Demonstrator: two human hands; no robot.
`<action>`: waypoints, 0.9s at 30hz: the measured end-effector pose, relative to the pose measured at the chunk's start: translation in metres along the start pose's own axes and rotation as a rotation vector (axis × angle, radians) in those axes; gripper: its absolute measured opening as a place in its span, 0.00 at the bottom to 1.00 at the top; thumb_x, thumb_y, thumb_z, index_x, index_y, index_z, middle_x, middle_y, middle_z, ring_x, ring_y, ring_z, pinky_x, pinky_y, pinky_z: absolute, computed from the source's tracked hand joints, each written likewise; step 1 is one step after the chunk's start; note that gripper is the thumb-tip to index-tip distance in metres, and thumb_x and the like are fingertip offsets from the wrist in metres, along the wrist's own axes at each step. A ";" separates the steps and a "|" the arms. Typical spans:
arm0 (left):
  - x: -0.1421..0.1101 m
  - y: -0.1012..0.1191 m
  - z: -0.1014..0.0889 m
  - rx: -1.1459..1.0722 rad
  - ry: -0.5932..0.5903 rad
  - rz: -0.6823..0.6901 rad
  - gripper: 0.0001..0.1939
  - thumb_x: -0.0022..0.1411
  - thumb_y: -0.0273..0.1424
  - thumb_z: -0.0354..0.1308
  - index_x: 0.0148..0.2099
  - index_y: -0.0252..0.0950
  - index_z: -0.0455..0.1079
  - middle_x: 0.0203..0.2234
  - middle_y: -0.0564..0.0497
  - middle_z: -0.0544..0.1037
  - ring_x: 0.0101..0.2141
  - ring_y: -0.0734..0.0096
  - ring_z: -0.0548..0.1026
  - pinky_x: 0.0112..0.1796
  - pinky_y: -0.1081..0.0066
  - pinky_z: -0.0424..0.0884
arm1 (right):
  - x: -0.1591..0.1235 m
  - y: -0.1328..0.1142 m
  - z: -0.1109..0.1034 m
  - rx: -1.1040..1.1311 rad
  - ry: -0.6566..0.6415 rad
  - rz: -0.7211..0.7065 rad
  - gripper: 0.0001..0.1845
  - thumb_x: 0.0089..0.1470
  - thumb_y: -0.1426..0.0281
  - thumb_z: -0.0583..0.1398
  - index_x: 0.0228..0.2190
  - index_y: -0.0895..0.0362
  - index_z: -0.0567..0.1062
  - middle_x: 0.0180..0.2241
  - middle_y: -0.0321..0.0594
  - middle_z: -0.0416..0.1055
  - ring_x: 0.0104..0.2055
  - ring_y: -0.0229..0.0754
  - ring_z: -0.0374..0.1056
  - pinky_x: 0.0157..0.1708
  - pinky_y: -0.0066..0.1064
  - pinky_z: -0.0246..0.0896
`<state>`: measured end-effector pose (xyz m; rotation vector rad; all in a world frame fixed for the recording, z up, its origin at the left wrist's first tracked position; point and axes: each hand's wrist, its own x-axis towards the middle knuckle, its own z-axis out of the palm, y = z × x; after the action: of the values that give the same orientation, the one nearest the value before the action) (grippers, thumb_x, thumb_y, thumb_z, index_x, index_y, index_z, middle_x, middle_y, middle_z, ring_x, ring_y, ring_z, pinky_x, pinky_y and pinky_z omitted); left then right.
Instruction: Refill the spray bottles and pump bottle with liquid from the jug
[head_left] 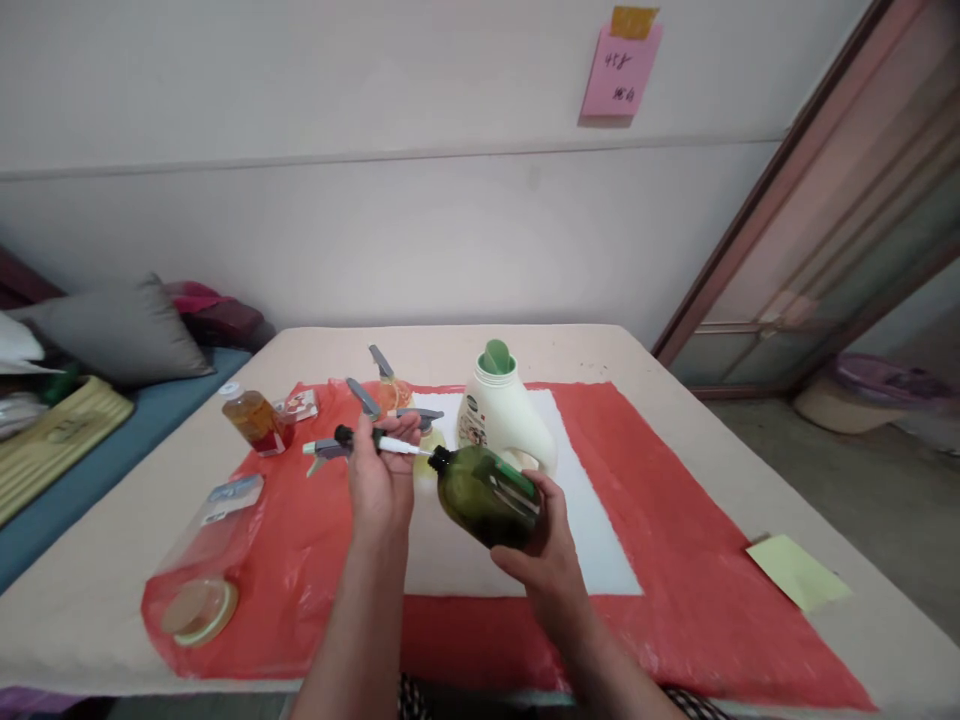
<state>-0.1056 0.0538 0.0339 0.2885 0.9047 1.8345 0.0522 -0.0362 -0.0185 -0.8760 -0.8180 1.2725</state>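
My right hand (547,550) is wrapped round a dark green bottle (484,490), which lies tilted with its black neck to the left. A pump (397,446) with a black head and a white body is pinched in my left hand (386,460), whose other fingers curl loosely. The thin end of the pump points at the bottle's mouth; whether it is inside I cannot tell. Just behind stands a cream detergent jug (525,420) with an open neck and a green spout. Spray bottles with grey triggers (364,398) stand beyond my left hand, partly hidden.
A white sheet (600,560) lies on a red plastic cover (720,590). On the left are a bottle of amber liquid (257,418), a clear plastic jar (214,545) lying on its side and a small box (301,405). A yellow note (796,572) lies at the right.
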 end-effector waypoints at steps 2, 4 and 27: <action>0.008 0.009 -0.003 -0.063 0.044 0.021 0.23 0.64 0.49 0.55 0.27 0.35 0.70 0.30 0.45 0.82 0.37 0.66 0.81 0.39 0.69 0.76 | 0.002 0.000 -0.001 0.118 0.011 0.048 0.42 0.34 0.73 0.68 0.53 0.44 0.65 0.56 0.38 0.68 0.58 0.53 0.65 0.57 0.47 0.62; 0.013 0.017 -0.006 -0.123 0.082 0.069 0.25 0.65 0.52 0.53 0.28 0.36 0.70 0.29 0.46 0.82 0.36 0.66 0.81 0.40 0.68 0.76 | 0.004 -0.003 -0.003 0.202 0.025 0.067 0.40 0.35 0.71 0.68 0.53 0.44 0.67 0.57 0.38 0.69 0.60 0.55 0.64 0.60 0.52 0.58; 0.002 0.021 -0.008 0.010 0.049 0.184 0.23 0.57 0.50 0.62 0.31 0.32 0.74 0.29 0.44 0.81 0.36 0.63 0.80 0.38 0.66 0.75 | 0.087 -0.133 -0.011 -0.728 0.156 -0.336 0.43 0.38 0.56 0.73 0.55 0.44 0.65 0.55 0.42 0.66 0.51 0.52 0.67 0.51 0.50 0.65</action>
<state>-0.1260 0.0475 0.0426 0.3441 0.9479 2.0141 0.1309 0.0388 0.0982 -1.3219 -1.2695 0.5893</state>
